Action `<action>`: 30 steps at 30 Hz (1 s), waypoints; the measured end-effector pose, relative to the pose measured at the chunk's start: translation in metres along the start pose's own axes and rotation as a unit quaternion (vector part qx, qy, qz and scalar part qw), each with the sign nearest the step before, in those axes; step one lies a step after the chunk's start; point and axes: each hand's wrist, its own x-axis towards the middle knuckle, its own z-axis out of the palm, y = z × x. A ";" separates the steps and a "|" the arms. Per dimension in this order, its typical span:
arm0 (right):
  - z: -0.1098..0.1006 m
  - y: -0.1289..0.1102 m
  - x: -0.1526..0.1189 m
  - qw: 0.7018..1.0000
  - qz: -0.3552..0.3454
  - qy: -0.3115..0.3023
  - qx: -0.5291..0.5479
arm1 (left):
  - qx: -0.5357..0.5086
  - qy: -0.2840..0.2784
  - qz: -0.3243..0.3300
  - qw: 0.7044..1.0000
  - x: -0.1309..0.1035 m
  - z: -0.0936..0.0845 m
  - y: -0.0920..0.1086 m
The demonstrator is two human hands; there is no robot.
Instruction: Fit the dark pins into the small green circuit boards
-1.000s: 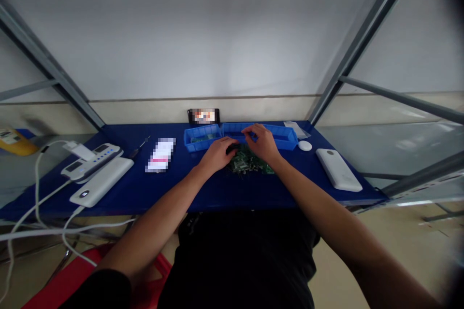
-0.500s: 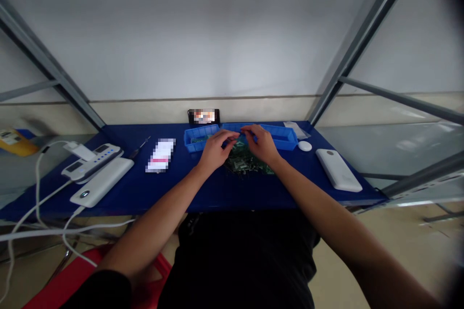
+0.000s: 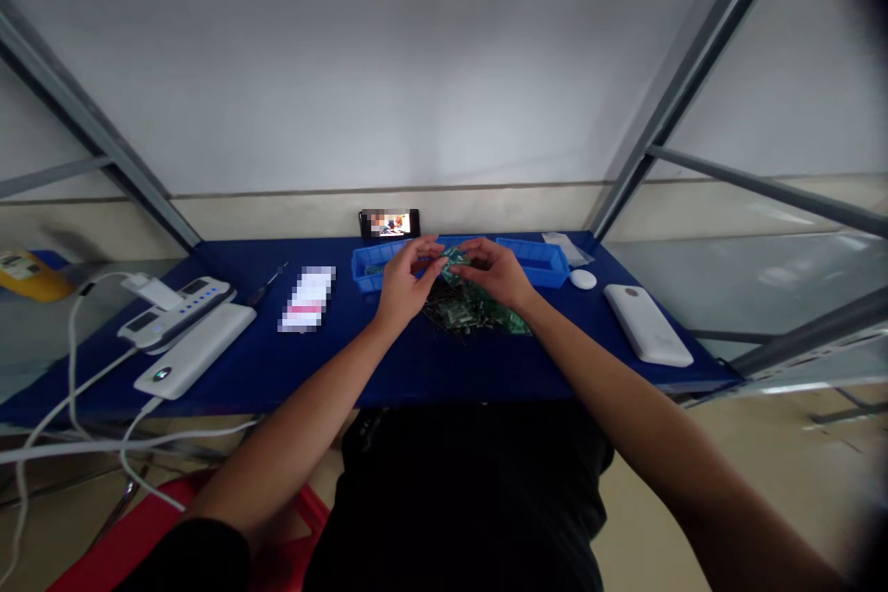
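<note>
Between fingertips [image 3: 437, 266], my left hand [image 3: 408, 282] and right hand [image 3: 500, 274] pinch a small green circuit board [image 3: 453, 261]; beneath lies a green-and-silver heap [image 3: 459, 312].

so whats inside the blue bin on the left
Some green pieces show in the blue bin; the left hand covers much of its right side, hiding whatever lies there.

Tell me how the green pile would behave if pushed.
The green pile would probably scatter, since its small pieces lie jumbled. Thin, wire-like bits at its edge might snag or bend. Low on the blue table, it seems unlikely to tip.
</note>
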 end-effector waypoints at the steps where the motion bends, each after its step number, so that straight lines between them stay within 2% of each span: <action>1: -0.001 0.000 0.000 1.000 0.002 0.006 0.003 | -0.012 -0.012 -0.009 1.000 0.000 0.001 -0.002; 7: -0.006 0.002 0.002 0.999 0.000 0.033 0.000 | -0.046 -0.072 -0.060 0.995 -0.001 0.004 -0.016; 15: -0.004 0.000 0.000 1.000 0.005 -0.008 -0.004 | -0.079 -0.062 -0.084 0.991 0.002 0.003 -0.014; 21: -0.007 0.001 0.000 1.000 -0.005 -0.017 -0.023 | -0.098 -0.062 -0.090 0.989 0.000 0.002 -0.011; 27: -0.007 0.002 0.001 0.998 -0.026 0.013 -0.050 | -0.093 -0.091 -0.082 0.988 -0.003 0.006 -0.009; 30: -0.006 0.003 0.001 0.998 -0.027 0.014 -0.056 | -0.101 -0.079 -0.087 0.988 -0.002 0.007 -0.012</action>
